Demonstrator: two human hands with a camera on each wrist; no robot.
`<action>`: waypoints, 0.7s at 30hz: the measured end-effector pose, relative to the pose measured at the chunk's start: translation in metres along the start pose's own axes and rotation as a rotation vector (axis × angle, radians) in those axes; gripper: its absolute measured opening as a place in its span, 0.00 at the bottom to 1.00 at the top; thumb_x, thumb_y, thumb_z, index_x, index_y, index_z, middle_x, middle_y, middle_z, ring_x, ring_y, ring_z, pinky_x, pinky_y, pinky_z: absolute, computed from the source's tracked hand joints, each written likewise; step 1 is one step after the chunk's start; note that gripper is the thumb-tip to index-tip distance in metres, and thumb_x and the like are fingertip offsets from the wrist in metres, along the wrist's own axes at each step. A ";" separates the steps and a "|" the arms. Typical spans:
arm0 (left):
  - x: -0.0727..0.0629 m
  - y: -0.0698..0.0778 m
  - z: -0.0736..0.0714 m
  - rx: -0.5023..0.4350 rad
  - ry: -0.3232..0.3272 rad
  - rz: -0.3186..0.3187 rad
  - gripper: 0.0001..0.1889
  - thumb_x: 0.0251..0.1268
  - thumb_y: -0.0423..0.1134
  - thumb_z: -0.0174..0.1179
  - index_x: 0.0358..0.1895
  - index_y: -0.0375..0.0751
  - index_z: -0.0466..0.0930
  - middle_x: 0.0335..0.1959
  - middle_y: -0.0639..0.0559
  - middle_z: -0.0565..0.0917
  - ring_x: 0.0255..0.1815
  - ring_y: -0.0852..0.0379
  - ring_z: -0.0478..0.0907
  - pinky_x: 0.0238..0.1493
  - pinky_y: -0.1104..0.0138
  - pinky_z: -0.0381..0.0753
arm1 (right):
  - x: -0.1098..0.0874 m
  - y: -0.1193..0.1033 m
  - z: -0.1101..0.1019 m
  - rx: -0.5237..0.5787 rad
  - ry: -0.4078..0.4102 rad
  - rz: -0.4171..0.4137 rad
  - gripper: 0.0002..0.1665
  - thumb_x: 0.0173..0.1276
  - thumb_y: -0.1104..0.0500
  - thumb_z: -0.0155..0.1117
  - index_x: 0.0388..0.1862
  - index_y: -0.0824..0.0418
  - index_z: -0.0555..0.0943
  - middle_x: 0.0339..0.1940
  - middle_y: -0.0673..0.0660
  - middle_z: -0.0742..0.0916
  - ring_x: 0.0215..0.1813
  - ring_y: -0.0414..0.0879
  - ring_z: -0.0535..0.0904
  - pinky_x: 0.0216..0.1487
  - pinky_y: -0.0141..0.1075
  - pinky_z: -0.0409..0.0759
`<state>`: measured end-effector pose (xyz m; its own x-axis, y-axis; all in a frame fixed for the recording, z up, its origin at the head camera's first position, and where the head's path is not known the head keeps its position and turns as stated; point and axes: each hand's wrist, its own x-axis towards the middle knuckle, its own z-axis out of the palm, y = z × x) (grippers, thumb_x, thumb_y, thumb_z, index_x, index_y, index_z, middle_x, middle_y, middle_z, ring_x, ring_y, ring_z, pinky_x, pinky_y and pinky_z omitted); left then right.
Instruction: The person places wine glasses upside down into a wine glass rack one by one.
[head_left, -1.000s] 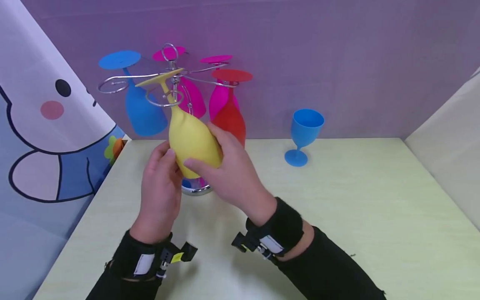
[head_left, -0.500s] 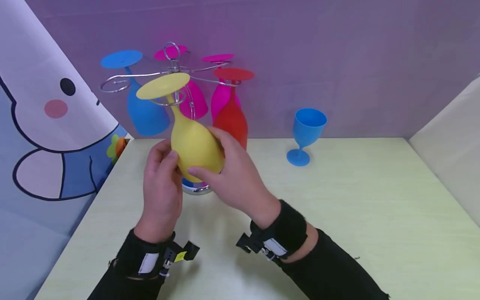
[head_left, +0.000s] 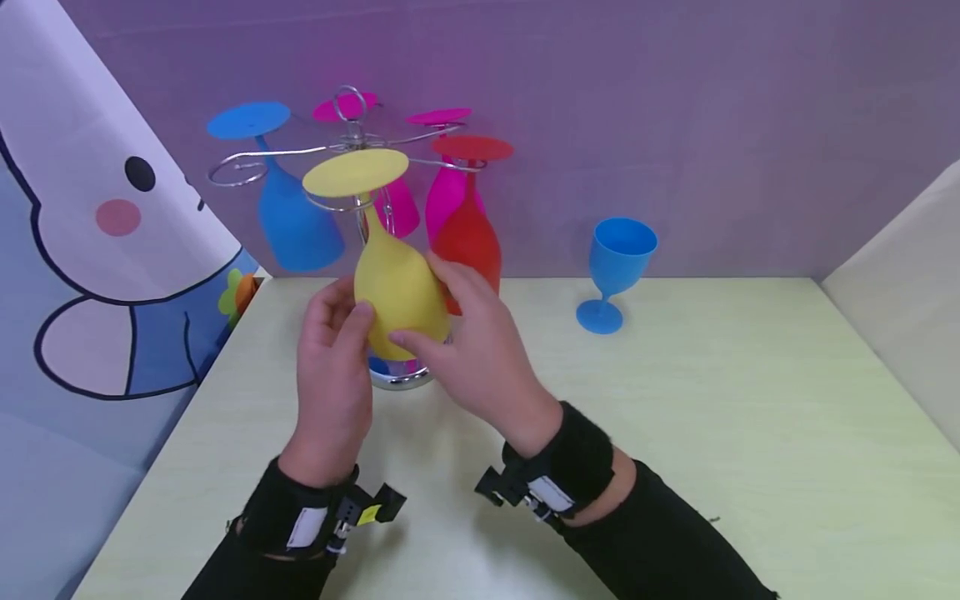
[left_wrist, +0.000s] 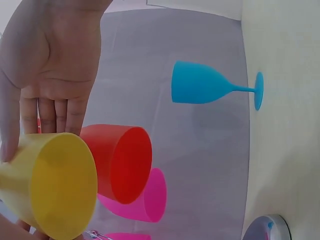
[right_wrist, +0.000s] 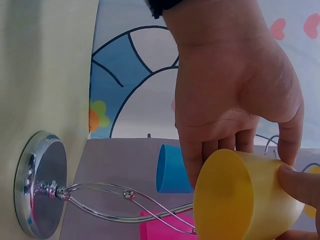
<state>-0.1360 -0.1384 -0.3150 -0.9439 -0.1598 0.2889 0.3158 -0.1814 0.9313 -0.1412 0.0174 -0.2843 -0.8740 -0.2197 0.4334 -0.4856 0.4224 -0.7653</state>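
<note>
A yellow plastic goblet (head_left: 401, 292) hangs upside down, its flat foot lying over a front wire loop of the metal glass rack (head_left: 300, 152) and its stem inside that loop. My left hand (head_left: 333, 375) holds the bowl from the left, thumb toward me. From the right, my right hand (head_left: 483, 354) grips the same bowl, with its thumb across the front. Both wrist views look into the bowl's open mouth, where the yellow goblet (right_wrist: 225, 195) has fingers on either side. Just behind the right fingers hangs a red goblet (head_left: 468, 237).
A blue goblet (head_left: 300, 221) hangs at the rack's left, two pink goblets (head_left: 453, 187) at its back. The rack's round chrome base (head_left: 401, 379) stands on the pale table (head_left: 712, 433). Another blue goblet (head_left: 621, 254) stands upright to the right, near the purple backdrop (head_left: 712, 125).
The yellow goblet has straightened from a tilt, and its foot has turned level over the loop. Both hands shifted slightly right with it, keeping their hold.
</note>
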 end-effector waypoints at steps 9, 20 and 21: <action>-0.001 -0.002 0.001 0.015 -0.009 -0.034 0.21 0.83 0.36 0.49 0.72 0.40 0.59 0.68 0.50 0.68 0.70 0.51 0.66 0.65 0.65 0.77 | -0.002 0.005 0.001 -0.010 0.048 -0.025 0.45 0.64 0.55 0.79 0.77 0.59 0.69 0.68 0.52 0.76 0.66 0.43 0.72 0.60 0.35 0.81; -0.003 0.003 0.001 0.060 -0.005 -0.043 0.24 0.83 0.37 0.51 0.75 0.41 0.58 0.70 0.53 0.67 0.71 0.54 0.65 0.68 0.63 0.75 | -0.004 0.010 0.004 -0.046 0.067 -0.061 0.44 0.64 0.55 0.78 0.76 0.60 0.70 0.69 0.54 0.77 0.68 0.45 0.72 0.61 0.35 0.80; -0.004 0.003 0.001 0.066 -0.006 -0.034 0.25 0.82 0.37 0.51 0.75 0.41 0.58 0.70 0.53 0.67 0.71 0.54 0.65 0.68 0.63 0.74 | -0.004 0.009 0.004 -0.045 0.066 -0.063 0.44 0.64 0.54 0.78 0.76 0.60 0.70 0.70 0.54 0.76 0.68 0.45 0.72 0.62 0.35 0.80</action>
<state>-0.1315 -0.1373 -0.3126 -0.9545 -0.1491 0.2584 0.2771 -0.1217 0.9531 -0.1428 0.0184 -0.2951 -0.8384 -0.1888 0.5113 -0.5368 0.4490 -0.7143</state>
